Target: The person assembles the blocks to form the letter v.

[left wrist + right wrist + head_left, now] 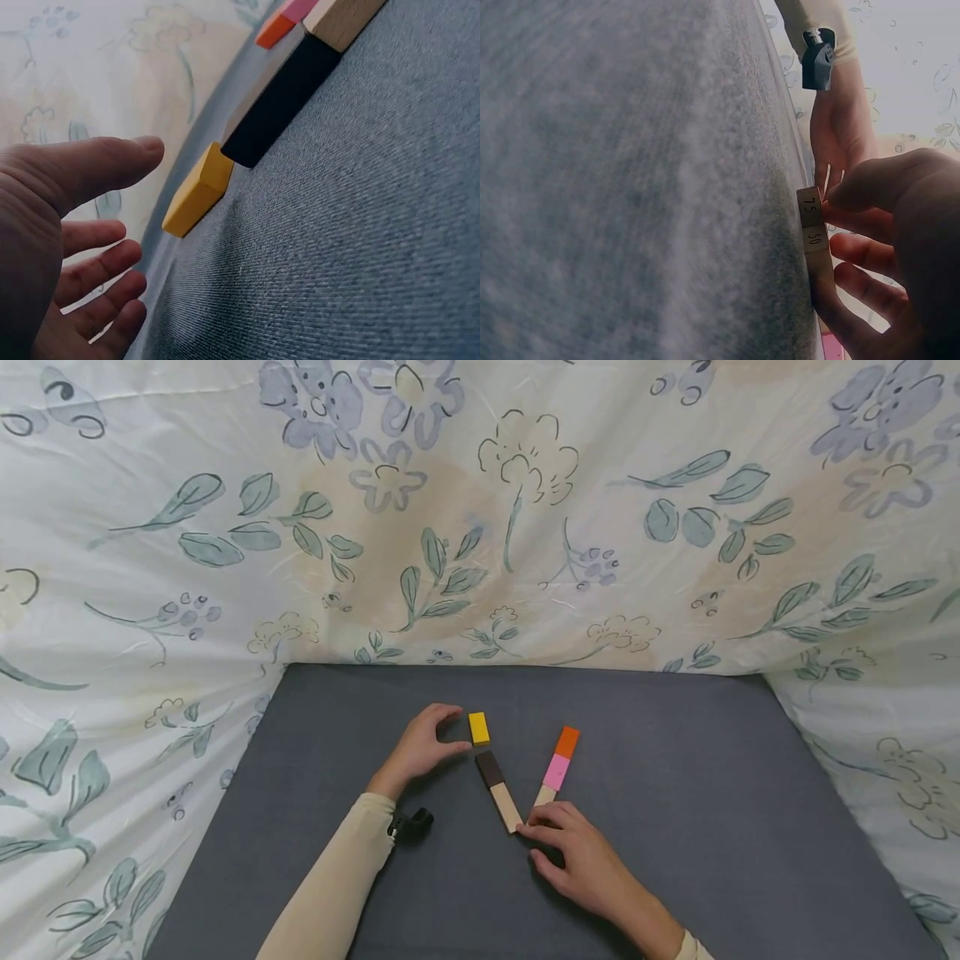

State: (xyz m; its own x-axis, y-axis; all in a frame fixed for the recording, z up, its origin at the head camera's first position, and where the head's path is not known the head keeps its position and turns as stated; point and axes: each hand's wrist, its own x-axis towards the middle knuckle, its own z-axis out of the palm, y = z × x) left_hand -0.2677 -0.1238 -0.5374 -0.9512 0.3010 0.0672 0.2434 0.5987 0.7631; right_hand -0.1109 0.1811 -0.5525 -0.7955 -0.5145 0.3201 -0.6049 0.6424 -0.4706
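Observation:
On the dark cloth, small blocks lie in two slanting rows that nearly meet at the near end. The left row has a dark brown block and a plain wooden block. A yellow block lies just beyond it, across a small gap. In the right row are an orange block, a pink block and a partly hidden wooden block. My left hand is spread beside the yellow block, holding nothing. My right hand touches the rows' near end with relaxed fingers.
A dark grey cloth covers the table. Behind it and along the sides hangs a pale flowered sheet. A small black camera is strapped to the left wrist. Block ends marked 75 and 50 show in the right wrist view.

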